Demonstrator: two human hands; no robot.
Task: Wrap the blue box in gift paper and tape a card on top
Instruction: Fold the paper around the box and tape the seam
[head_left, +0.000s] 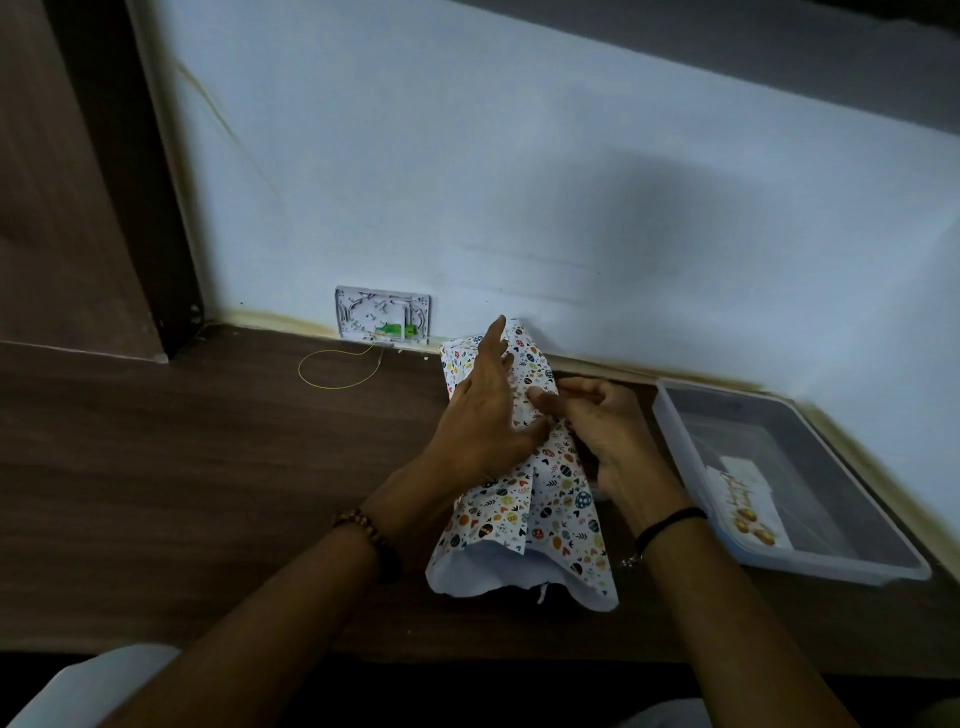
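Head: wood desk, white wall; left grip flat on gift paper, right grip pinching it

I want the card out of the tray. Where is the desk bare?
Left of the gift paper, nearer than the yellow cable loop, the desk is bare. Crowded: left hand and right hand on the paper, plastic tray beyond.
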